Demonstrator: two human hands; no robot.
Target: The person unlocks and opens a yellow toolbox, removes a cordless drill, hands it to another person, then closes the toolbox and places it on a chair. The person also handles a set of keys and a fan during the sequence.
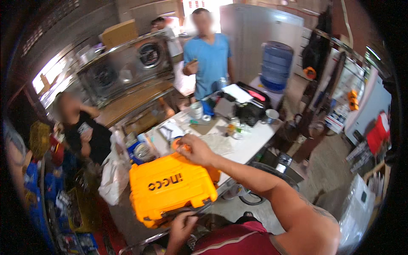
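A yellow hard plastic tool case (168, 191) with dark lettering lies closed at the near left end of the work surface. My left hand (182, 227) is at its near side, fingers curled at the dark handle along the edge. Above the far edge of the case, my right hand (194, 149) pinches a small round orange object (177, 143); its exact kind is partly hidden by my fingers. Just beyond that hand lie papers (170, 128) on the white table (250, 144).
A white plastic bag (114, 172) hangs left of the case. On the table stand a black bag (250, 106), a white cup (272, 114) and a white tub (196, 110). A person in blue (208, 59) stands across; another in black (91, 134) is at left.
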